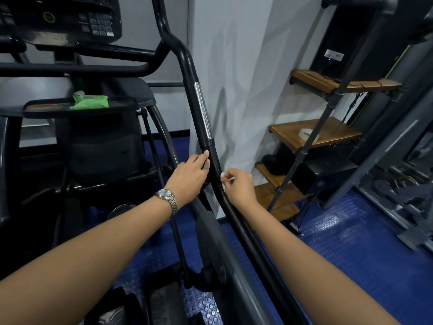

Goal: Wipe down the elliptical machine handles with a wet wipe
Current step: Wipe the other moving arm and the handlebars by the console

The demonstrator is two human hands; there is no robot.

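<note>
The elliptical's right handle (204, 113) is a black bar with a silver sensor strip, running from top centre down to the lower right. My left hand (191, 175), with a metal watch on the wrist, rests its fingers on the left side of the bar just below the strip. My right hand (239, 186) presses a white wet wipe (222, 175) against the right side of the bar a little lower. Only a small edge of the wipe shows past my fingers.
A green wipe packet (90, 102) lies on the machine's black tray (46, 109) at left. The console (68, 17) is at top left. A wooden and pipe shelf unit (314, 134) stands at right by a white wall. Blue studded flooring lies below.
</note>
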